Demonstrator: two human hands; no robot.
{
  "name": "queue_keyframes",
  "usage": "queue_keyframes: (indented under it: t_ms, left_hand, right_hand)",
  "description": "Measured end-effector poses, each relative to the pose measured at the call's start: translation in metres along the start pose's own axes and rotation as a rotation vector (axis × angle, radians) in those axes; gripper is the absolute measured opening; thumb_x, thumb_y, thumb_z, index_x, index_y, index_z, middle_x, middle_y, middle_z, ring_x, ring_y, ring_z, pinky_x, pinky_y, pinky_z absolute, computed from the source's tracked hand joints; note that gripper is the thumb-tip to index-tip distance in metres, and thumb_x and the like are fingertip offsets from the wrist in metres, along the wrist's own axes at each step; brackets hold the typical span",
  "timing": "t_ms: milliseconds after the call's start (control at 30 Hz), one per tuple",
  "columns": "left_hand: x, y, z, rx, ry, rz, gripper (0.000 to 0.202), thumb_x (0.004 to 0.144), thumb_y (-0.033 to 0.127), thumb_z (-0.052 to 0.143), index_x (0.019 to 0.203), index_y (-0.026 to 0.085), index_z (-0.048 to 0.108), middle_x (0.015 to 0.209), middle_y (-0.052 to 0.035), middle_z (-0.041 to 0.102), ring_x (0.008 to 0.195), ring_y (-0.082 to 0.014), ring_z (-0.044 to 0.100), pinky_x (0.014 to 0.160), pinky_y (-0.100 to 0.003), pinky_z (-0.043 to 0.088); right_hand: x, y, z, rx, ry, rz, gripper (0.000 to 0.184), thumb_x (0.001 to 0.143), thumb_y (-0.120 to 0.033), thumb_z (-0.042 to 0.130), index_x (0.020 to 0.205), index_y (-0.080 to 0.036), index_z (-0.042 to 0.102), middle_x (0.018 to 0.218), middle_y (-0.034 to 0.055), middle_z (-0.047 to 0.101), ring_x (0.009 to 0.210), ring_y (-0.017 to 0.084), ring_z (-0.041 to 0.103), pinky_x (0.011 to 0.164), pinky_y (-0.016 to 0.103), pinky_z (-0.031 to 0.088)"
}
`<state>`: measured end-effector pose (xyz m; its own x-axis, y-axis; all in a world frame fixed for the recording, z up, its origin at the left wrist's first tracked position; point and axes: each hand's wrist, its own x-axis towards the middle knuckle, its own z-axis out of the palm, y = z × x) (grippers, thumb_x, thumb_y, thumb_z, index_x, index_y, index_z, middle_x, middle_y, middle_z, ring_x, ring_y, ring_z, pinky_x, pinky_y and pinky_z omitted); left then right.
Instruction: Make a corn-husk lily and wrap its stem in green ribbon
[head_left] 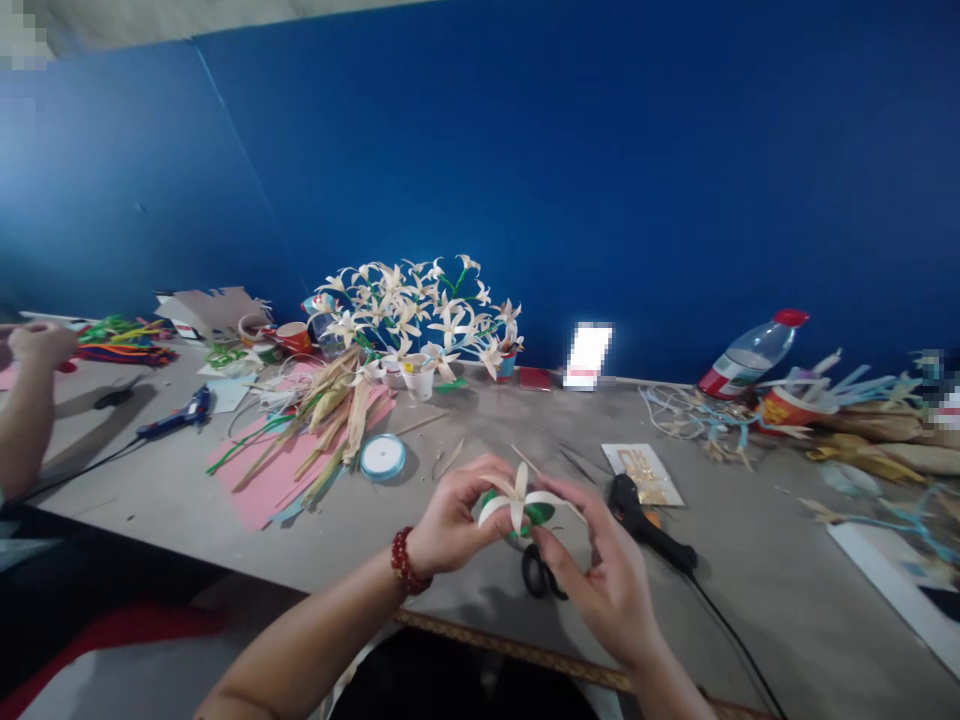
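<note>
Between both hands, above the front of the grey table, is a handmade flower with curved cream petals and green parts beneath them. My left hand, with a red bead bracelet at the wrist, grips the flower from the left, fingers curled around it. From the right, my right hand pinches its lower edge between thumb and fingers. Black-handled scissors lie on the table below the flower, partly covered by my right hand. A black glue gun rests just right of that hand.
Finished cream flowers stand in cups at the back. Dried husks lie on pink paper, near a ribbon spool. A blue glue gun and another person's arm are left. Right are a plastic bottle and a packet.
</note>
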<state>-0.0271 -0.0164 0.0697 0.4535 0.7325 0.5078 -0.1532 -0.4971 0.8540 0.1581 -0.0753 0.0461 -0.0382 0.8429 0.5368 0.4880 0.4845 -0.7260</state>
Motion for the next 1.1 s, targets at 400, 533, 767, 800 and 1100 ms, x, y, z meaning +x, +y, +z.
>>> queue_keyframes:
  t_ms: [400,533,767,800,1100]
  left_hand:
    - [-0.004,-0.010,0.006,0.028,0.023,0.014,0.010,0.084,0.026,0.068,0.082,0.015,0.068,0.087,-0.0074,0.064,0.084,-0.0185,0.059,0.079,-0.031,0.046]
    - [-0.005,-0.011,0.008,0.016,0.046,-0.017,0.012,0.083,0.026,0.069,0.081,0.015,0.068,0.086,-0.0065,0.062,0.081,-0.0174,0.058,0.076,-0.029,0.045]
    - [-0.008,-0.008,0.007,0.004,0.117,0.025,0.011,0.082,0.027,0.071,0.080,0.016,0.068,0.085,-0.0055,0.061,0.078,-0.0167,0.057,0.073,-0.028,0.045]
    - [-0.008,-0.008,0.007,0.010,0.129,0.029,0.011,0.082,0.027,0.071,0.080,0.016,0.068,0.085,-0.0056,0.062,0.078,-0.0169,0.057,0.073,-0.029,0.045]
    - [-0.012,-0.002,0.001,-0.032,0.187,-0.074,0.017,0.081,0.032,0.072,0.078,0.016,0.067,0.090,-0.0065,0.058,0.085,-0.0192,0.056,0.078,-0.032,0.045]
  right_hand:
    - [0.006,-0.009,0.011,0.432,-0.072,0.285,0.035,0.083,-0.030,0.070,0.115,-0.024,0.055,0.101,0.0060,0.068,0.090,0.019,0.067,0.074,0.026,0.054]
    - [0.006,-0.009,0.015,0.467,-0.069,0.318,0.033,0.084,-0.031,0.069,0.113,-0.025,0.055,0.096,0.0043,0.068,0.085,0.017,0.066,0.072,0.024,0.054]
    - [0.004,-0.011,0.020,0.402,0.016,0.263,0.028,0.085,-0.029,0.069,0.111,-0.025,0.057,0.096,0.0038,0.068,0.087,0.017,0.068,0.080,0.027,0.054]
    - [0.004,-0.012,0.021,0.409,0.013,0.254,0.028,0.085,-0.028,0.068,0.111,-0.026,0.058,0.096,0.0036,0.068,0.088,0.017,0.068,0.080,0.027,0.055]
    - [0.018,-0.018,0.023,0.562,-0.072,0.303,0.026,0.082,-0.030,0.071,0.106,-0.024,0.061,0.095,0.0056,0.070,0.088,0.019,0.069,0.075,0.027,0.056]
